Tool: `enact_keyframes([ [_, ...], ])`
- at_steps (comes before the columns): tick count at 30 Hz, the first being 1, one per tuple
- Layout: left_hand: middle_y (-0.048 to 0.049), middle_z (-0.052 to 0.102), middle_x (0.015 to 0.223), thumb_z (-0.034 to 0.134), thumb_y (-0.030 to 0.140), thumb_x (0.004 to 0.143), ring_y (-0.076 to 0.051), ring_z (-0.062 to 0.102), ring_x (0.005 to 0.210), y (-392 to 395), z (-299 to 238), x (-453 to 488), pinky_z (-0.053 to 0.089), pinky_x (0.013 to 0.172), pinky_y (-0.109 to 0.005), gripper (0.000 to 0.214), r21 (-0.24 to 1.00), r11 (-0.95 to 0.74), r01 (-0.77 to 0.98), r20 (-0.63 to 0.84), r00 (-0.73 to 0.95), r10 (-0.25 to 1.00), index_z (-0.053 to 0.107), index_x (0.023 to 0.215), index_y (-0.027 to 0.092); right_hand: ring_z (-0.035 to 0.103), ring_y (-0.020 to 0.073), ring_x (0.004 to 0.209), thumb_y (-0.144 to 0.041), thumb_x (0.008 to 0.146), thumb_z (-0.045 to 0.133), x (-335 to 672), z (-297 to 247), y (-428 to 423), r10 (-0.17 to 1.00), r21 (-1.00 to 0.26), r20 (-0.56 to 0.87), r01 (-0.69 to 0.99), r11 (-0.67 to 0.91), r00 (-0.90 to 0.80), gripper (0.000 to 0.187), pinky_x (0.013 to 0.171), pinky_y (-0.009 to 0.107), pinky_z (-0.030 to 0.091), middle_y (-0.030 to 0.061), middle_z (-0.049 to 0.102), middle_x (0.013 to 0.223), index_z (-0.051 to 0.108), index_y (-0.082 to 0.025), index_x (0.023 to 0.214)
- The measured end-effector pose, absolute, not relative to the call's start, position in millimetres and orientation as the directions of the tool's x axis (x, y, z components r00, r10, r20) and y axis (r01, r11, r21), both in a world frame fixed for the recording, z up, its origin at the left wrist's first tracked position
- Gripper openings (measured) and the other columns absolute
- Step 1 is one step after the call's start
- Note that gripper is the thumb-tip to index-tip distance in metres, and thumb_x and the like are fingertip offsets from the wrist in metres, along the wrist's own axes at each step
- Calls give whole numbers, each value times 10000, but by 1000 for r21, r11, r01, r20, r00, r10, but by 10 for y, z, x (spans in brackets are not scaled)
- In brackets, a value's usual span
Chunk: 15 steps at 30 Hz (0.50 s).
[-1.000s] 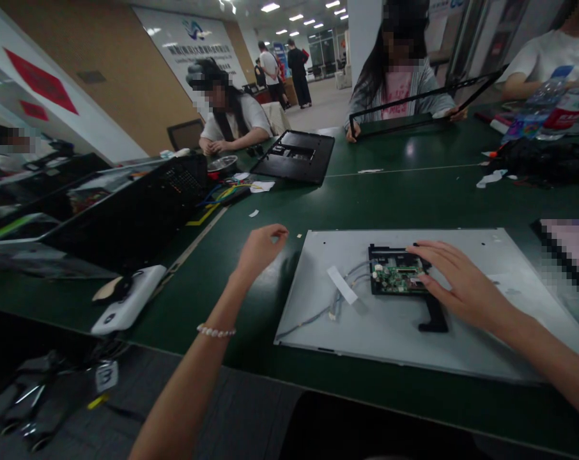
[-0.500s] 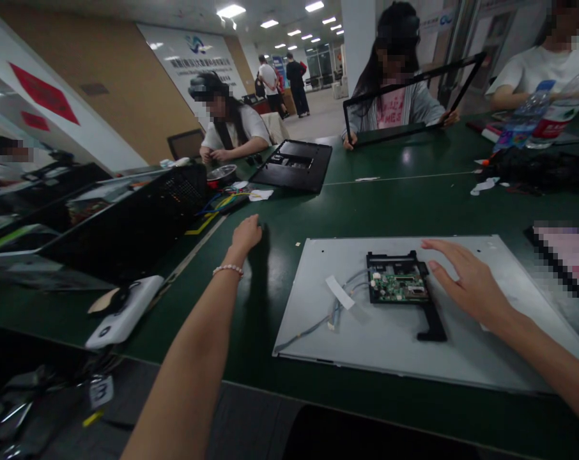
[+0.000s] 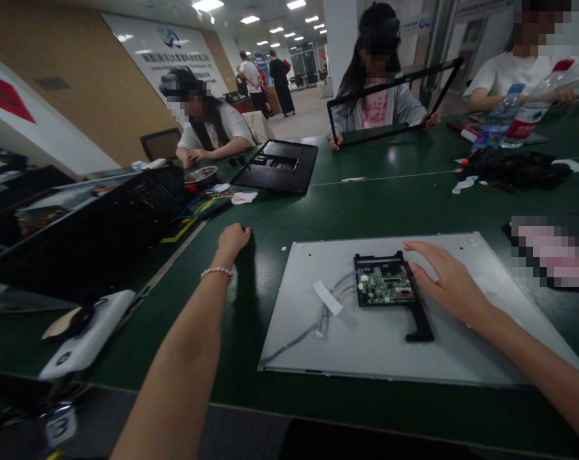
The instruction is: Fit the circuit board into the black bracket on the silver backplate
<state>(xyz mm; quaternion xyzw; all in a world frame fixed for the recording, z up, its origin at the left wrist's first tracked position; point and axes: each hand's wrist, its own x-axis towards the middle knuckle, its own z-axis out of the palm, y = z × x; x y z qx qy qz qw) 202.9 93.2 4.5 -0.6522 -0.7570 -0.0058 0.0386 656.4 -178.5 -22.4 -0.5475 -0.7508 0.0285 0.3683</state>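
Head view: right hand [image 3: 447,281] hovers at right side of circuit board [image 3: 388,289]. Thumb and fingers parted, nothing gripped; can't tell if thumb tip touches black bracket [image 3: 420,322] carrying the board. Left hand [image 3: 234,241] half curled at the counter [image 3: 366,201], left of metal panel [image 3: 356,351]; can't tell if those fingers hold anything.

Risks, my read: can't see what fixes the bracket. If loose, a sideways nudge from right thumb could slide it and strain grey cables [image 3: 299,333] running out left of the board, away from right fingers. Same pull could peel tape strip [image 3: 328,298] over them. Bare components: careless fingertip could bend a part or zap it. Leaning on the panel could flex it.

Counter: green, glossy. Beyond left fingers: black cover [image 3: 275,167]. Left of them: big black casing [image 3: 92,236]; nearer wearer, white device [image 3: 88,338]. Right of right fingers: pink-and-black item [image 3: 553,252], pixelated. Farther beyond: black heap [image 3: 514,169], bottles [image 3: 529,118].

Room: co-worker [image 3: 376,112] across, beyond right fingers, holds thin black frame [image 3: 390,84]. Wall sign [image 3: 167,61] beyond left fingers, ceiling lights [image 3: 250,20] on.
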Motion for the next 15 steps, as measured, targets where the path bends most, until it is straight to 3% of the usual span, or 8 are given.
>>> enact_keyframes([
  [8,-153,671,1201,380,248,946,-283,616,1076,839,176,2213,453,908,-384,397,-7,72,997,289,-67,955,651,1212,129,578,284,1197,-317,966,420,6564,-206,-1766,846,-468,521,791,395,-114,422,1027,546,453,102,636,1269,479,-252,1379],
  [11,-96,705,1147,418,229,939,-246,641,1045,770,222,2503,457,920,-351,395,83,-100,991,374,62,925,629,1269,182,581,289,1194,-315,961,422,6565,-213,-1759,845,-474,521,784,401,-117,435,1019,560,455,99,638,1263,471,-257,1389],
  [15,-67,741,1054,503,126,869,-178,681,923,518,278,3082,489,884,-285,543,299,-418,858,442,264,857,497,1411,152,582,281,1188,-300,970,411,6569,-227,-1757,850,-487,514,777,399,-115,418,1011,552,463,95,644,1244,478,-257,1380],
])
